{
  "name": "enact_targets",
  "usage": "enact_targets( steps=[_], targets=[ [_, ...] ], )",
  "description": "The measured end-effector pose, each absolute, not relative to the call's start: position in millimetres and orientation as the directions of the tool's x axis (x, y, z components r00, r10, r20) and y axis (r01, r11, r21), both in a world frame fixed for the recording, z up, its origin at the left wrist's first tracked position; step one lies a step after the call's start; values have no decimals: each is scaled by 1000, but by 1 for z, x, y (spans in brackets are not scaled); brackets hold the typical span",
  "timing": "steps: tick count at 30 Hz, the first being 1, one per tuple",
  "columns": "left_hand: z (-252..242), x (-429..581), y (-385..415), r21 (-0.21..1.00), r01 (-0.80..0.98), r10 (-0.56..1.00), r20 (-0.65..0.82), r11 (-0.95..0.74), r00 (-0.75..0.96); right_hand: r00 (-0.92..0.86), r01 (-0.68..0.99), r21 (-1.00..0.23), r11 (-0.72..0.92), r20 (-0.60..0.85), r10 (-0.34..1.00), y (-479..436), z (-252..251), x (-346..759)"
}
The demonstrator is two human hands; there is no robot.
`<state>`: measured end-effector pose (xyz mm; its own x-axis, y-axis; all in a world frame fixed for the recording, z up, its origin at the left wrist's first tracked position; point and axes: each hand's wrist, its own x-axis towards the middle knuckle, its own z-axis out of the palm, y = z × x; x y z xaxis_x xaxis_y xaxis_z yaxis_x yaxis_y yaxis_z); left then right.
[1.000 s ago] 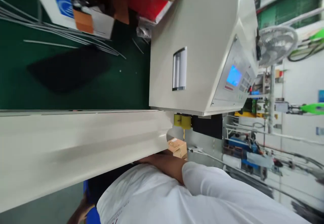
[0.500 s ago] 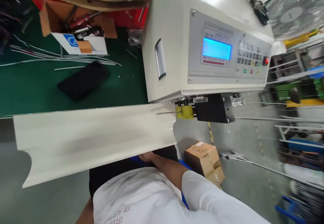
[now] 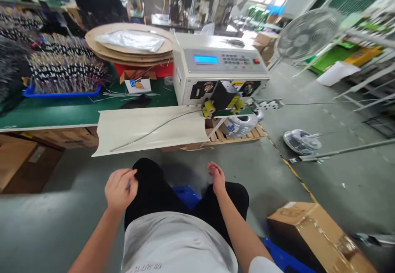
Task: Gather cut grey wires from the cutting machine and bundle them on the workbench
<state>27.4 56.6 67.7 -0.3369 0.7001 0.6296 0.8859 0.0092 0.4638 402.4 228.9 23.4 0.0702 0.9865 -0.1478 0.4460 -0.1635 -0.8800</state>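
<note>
Grey wire (image 3: 154, 130) has advanced farther along the cream trough (image 3: 123, 124).

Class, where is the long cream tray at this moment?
In the head view, the cream tray is left of centre, along the front edge of the green tabletop, just left of the yellow rollers.

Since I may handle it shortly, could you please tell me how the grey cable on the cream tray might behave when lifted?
The grey cable will probably flex but stay springy, as it lies in a smooth curve. Being thin, it looks light. It may tug back, since one end appears to reach the yellow rollers.
</note>
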Motion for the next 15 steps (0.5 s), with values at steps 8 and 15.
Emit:
enact_targets(
  steps=[8,15],
  targets=[
    [177,52,170,285,958,726,658,8,-202,112,-89,-994,-65,-75,991,175,68,376],
    [157,10,158,244,954,798,532,175,-283,-6,-250,-963,-98,-99,995,138,77,339]
  ],
)
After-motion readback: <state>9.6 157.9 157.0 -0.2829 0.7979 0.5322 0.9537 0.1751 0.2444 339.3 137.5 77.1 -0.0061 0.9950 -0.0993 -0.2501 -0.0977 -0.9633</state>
